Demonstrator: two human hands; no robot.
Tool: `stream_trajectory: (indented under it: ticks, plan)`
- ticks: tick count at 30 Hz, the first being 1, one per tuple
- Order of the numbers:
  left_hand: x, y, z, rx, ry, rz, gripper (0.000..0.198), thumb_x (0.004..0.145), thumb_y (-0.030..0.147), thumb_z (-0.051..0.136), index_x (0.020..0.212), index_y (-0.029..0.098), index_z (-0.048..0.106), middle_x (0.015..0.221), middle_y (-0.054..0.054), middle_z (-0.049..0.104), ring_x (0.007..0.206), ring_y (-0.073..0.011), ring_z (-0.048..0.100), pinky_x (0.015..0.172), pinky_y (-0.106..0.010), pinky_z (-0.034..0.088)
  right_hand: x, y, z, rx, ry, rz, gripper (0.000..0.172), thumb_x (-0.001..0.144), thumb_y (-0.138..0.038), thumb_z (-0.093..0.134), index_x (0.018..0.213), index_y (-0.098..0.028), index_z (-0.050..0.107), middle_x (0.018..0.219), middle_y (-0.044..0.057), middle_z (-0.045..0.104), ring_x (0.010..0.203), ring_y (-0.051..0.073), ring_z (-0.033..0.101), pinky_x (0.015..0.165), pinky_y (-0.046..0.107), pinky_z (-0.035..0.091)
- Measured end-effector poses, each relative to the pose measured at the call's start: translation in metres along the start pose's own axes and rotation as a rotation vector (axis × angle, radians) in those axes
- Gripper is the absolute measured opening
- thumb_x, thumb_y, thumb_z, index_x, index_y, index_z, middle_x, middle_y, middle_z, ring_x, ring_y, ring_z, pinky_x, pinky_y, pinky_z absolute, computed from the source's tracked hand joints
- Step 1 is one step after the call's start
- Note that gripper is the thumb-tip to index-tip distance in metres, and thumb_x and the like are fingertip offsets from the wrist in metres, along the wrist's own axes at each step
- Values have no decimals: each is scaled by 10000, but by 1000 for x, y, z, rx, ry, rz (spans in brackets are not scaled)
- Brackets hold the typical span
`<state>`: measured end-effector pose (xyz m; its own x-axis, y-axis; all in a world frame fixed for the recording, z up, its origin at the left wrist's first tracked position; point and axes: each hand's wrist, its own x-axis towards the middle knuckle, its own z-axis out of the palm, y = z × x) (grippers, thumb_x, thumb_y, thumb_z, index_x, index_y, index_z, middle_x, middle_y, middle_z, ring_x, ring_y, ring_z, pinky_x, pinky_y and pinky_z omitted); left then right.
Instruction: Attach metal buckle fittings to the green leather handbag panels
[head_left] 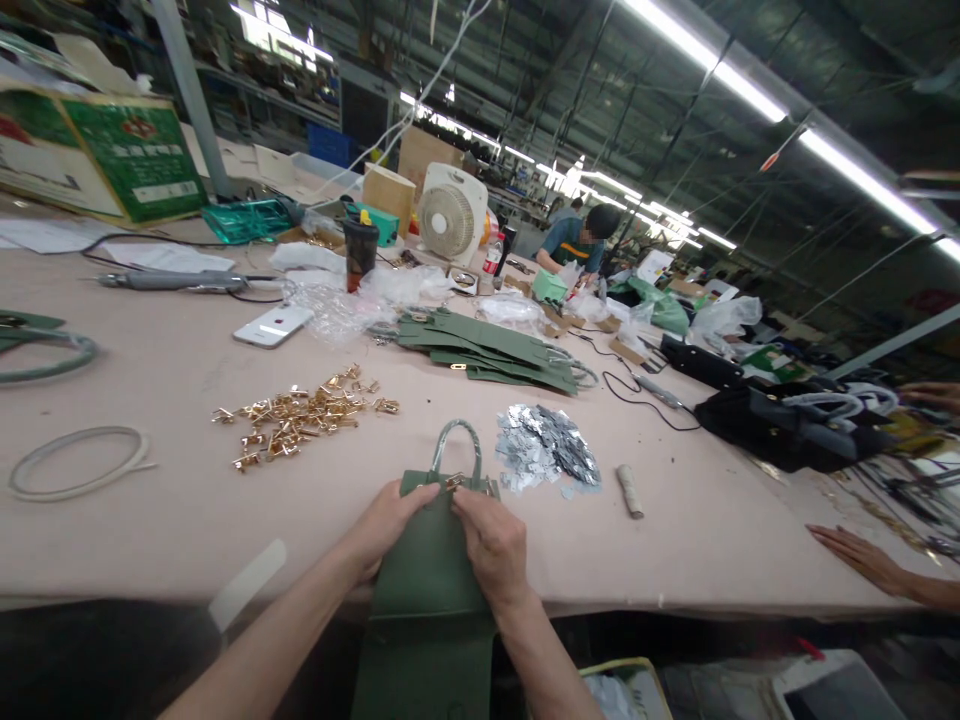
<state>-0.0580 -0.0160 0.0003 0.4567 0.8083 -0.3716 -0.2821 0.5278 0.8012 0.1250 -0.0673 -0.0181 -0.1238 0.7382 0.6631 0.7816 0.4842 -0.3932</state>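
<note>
A green bag panel (427, 570) hangs over the table's front edge, its looped handle (459, 432) standing up at the top. My left hand (390, 522) grips the panel's left edge, thumb on its face near the top. With fingers pinched, my right hand (491, 535) works at a small gold metal fitting (454, 481) by the handle's base; the fingers partly cover it. Beyond my left hand lies a pile of gold metal fittings (300, 412). To the right of the handle is a heap of thin silver metal plates (547, 447).
Stacked green panels (487, 348) lie farther back, near a phone (272, 326), a dark cup (361, 252) and a fan (451, 215). A small roll (629, 491) is at right. Another person's hand (862, 560) rests on the table near black bags (795, 420).
</note>
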Motion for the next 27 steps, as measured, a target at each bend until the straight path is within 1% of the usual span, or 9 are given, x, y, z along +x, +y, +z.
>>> stream_trajectory:
  ticks: [4,9,12,14,16,21,24,27]
  plan:
    - [0,0,1,-25,11,-24,316,782,421,810,908,141,732,770,-64,778,690,-216,719,672,-306,573,3,11,-5,56,-38,-79,320,997,-113,617,1241,-279,739,1144,37,806,1030,189,778,956,329,632]
    - [2,2,1,-46,1,-48,309,770,409,815,902,143,730,799,-76,786,705,-222,727,688,-314,579,8,22,-10,138,-69,-109,313,984,-126,650,1237,-286,744,1116,31,811,1023,183,772,951,326,631]
    - [2,3,2,-34,12,-44,332,748,421,823,903,144,726,799,-80,781,738,-247,738,694,-330,583,8,24,-12,173,-105,-93,341,993,-119,628,1274,-285,727,1153,36,802,1059,181,763,964,326,627]
    - [2,4,2,-19,19,-37,334,739,433,826,865,145,715,772,-75,769,742,-257,737,695,-338,585,6,24,-13,179,-122,-64,355,1000,-114,607,1294,-280,718,1182,43,794,1077,182,760,971,326,626]
    - [1,4,3,-10,22,-34,334,737,439,826,842,145,705,754,-69,758,732,-254,732,691,-338,585,3,22,-13,179,-112,-18,345,1000,-125,605,1287,-275,723,1189,49,792,1080,188,763,973,328,629]
    - [1,4,3,-24,22,-47,332,740,429,826,880,152,707,762,-59,761,705,-235,723,678,-324,579,-1,16,-10,186,-92,85,302,998,-148,605,1246,-250,742,1183,68,791,1090,206,760,1002,354,620]
    - [1,4,3,-34,11,-59,341,743,426,824,916,153,717,793,-69,775,712,-237,729,689,-328,581,-1,14,-10,164,-96,75,301,1000,-140,595,1247,-236,738,1168,76,794,1084,207,759,994,354,621]
    - [1,4,3,-42,1,-55,336,736,423,827,896,152,707,778,-64,769,697,-234,724,694,-332,581,1,15,-11,143,-123,38,309,1000,-118,581,1239,-236,735,1163,71,795,1084,203,754,982,348,618]
